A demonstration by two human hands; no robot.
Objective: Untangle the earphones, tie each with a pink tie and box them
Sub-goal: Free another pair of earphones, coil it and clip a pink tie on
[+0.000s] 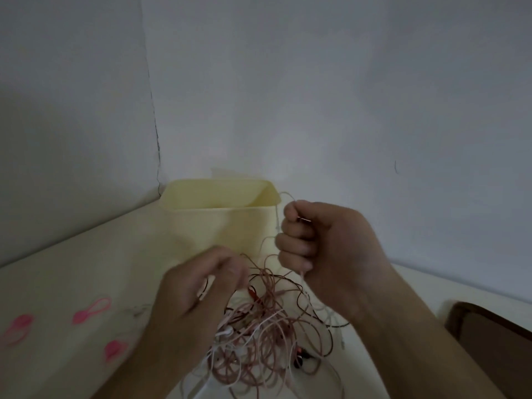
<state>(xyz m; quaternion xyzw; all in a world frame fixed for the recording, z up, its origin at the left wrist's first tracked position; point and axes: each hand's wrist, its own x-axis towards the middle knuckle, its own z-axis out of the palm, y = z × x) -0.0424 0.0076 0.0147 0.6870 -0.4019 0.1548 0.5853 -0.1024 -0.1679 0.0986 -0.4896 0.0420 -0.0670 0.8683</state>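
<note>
Below the right hand [325, 249], clamped on a cord, hang the tangled earphones [267, 326].

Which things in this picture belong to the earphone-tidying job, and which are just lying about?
Belong to the job:
tangled earphones
pink ties
yellow box
right hand, gripping one cable
left hand, at the tangle

Just lying about:
brown object at the right edge

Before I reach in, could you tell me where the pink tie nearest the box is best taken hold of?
Take the pink tie by its open loop at the upper right end, coming from above with the left hand. It lies flat on the table, apart from the tangled earphones, and the loop looks easier to pinch than the solid bulb end.
</note>
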